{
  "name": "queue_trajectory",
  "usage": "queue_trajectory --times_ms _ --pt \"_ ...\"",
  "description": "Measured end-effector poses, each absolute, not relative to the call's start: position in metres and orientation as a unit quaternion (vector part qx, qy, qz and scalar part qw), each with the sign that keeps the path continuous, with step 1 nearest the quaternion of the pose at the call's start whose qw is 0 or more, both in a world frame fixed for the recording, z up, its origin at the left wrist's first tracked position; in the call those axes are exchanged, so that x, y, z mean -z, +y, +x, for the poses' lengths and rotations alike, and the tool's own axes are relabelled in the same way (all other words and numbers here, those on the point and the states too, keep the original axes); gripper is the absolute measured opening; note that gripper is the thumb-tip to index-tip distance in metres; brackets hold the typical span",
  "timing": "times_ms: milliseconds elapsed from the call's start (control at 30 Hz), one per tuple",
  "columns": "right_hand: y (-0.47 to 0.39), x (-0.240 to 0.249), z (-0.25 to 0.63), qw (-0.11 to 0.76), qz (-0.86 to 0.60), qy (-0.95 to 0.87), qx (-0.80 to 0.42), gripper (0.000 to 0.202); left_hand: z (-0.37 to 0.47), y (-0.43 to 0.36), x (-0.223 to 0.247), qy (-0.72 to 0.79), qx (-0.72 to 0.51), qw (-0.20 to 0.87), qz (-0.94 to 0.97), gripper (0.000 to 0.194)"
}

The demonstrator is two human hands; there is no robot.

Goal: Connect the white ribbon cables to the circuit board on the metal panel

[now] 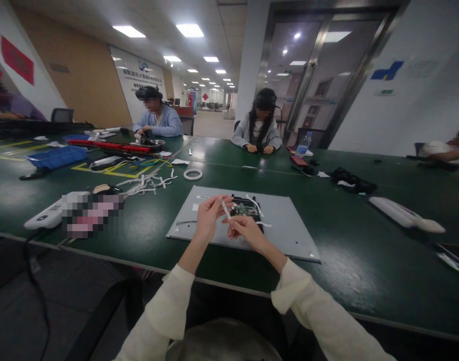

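Observation:
A short white strip (pixel 225 209), which looks like tape, is stretched between my two hands. My left hand (pixel 208 214) pinches its upper end, and my right hand (pixel 247 229) pinches the lower end. Both hands are above a flat grey panel (pixel 285 235) lying on the table. Behind them on the panel sits a black unit with a green circuit board (pixel 244 209), partly hidden by my fingers. White strips (pixel 255 204) are stuck over the right side of that unit. A thin cable (pixel 186 222) runs along the panel's left part.
A white tape roll (pixel 192 174) and loose white strips (pixel 148 185) lie behind and left of the panel. Further left are a blue tray (pixel 58 156) and a white power strip (pixel 50 213). A bottle (pixel 303 144) stands back right. Several people sit around the table (pixel 345 210).

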State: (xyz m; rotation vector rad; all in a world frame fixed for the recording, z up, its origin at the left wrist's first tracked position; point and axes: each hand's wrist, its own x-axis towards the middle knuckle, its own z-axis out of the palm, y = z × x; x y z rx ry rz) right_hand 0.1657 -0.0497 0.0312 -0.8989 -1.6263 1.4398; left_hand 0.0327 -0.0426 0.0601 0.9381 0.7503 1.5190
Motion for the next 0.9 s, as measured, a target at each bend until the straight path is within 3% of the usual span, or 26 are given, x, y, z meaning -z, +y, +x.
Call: queue_trajectory --times_ms 467,633,900 --pt "-0.045 -0.031 0.173 0.442 -0.313 -0.684 -0.489 0.054 0.041 -0.048 -0.057 0.355 -0.665 0.515 0.408 0.033" --pt "-0.047 -0.036 0.171 0.393 -0.327 -0.672 -0.535 0.039 0.046 -0.051 -0.053 0.396 -0.651 0.452 0.464 0.025" --pt "-0.053 -0.044 0.170 0.394 -0.347 -0.661 -0.536 0.040 0.047 -0.054 -0.055 0.408 -0.638 0.391 0.523 0.022"
